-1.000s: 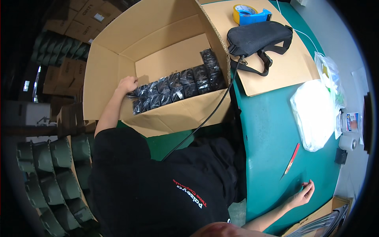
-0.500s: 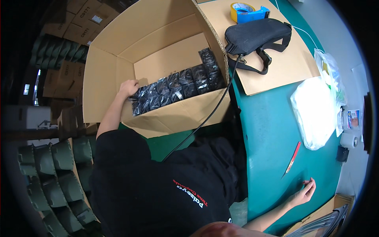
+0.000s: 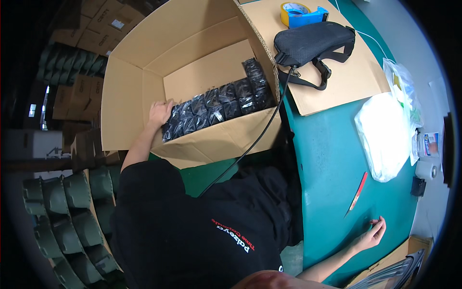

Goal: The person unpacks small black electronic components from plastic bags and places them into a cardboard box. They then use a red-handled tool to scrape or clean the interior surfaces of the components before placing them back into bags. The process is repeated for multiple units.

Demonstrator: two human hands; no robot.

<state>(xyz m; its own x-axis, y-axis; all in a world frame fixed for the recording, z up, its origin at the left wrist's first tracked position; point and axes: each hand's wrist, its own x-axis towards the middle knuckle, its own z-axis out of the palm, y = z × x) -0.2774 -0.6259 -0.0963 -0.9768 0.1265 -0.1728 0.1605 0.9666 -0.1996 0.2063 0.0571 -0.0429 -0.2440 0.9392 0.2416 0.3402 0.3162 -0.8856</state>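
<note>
Inside a large open cardboard box (image 3: 126,91), several small packs in shiny black plastic (image 3: 211,113) stand in two rows along its near side, with more stacked toward the right end. My left hand (image 3: 160,114) is in the box at the left end of these rows. Its fingers lie stretched against the end pack, not wrapped round it; the fingertips are partly hidden. Over the green tabletop, my right hand (image 3: 371,236) rests with loosely bent fingers, slightly apart and holding nothing visible. A red-handled craft knife (image 3: 357,192) lies just beyond it.
A black waist pouch (image 3: 313,44) lies on flat cardboard (image 3: 332,96), its cable crossing the box's edge. Behind it is a blue tape dispenser (image 3: 305,18). White plastic bags (image 3: 382,139) lie at right. Stacked dark green trays (image 3: 67,212) stand at left.
My left hand has shifted slightly right and down against the end of the black packs, its fingers now flatter. My right hand has stayed in place.
</note>
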